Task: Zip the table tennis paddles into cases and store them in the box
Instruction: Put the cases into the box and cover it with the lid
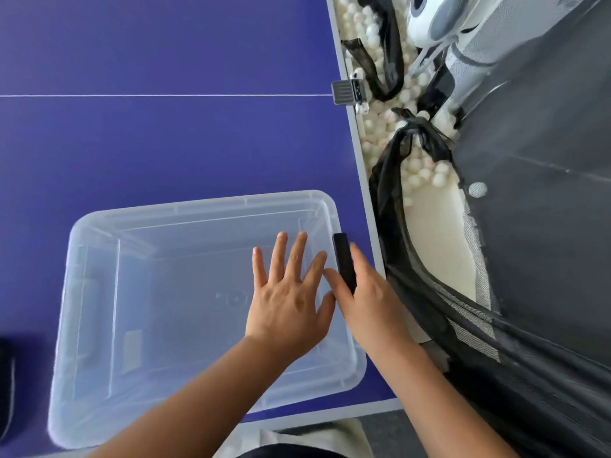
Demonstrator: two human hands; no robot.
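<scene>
A clear plastic box (99,292) stands on the blue table near its front right corner, with nothing visible inside. My left hand (287,302) hovers over the box's right half, fingers straight and spread, holding nothing. My right hand (367,302) is at the box's right rim and pinches a narrow black item (344,259) between thumb and fingers. It shows edge-on, so I cannot tell whether it is a paddle case. No paddle is plainly in view.
The blue table tennis table (165,143) has a white centre line and a grey edge on the right. Beyond that edge, black netting (429,292) holds several white balls (426,173). A white ball machine (433,21) sits top right. A dark object (6,381) lies at the left edge.
</scene>
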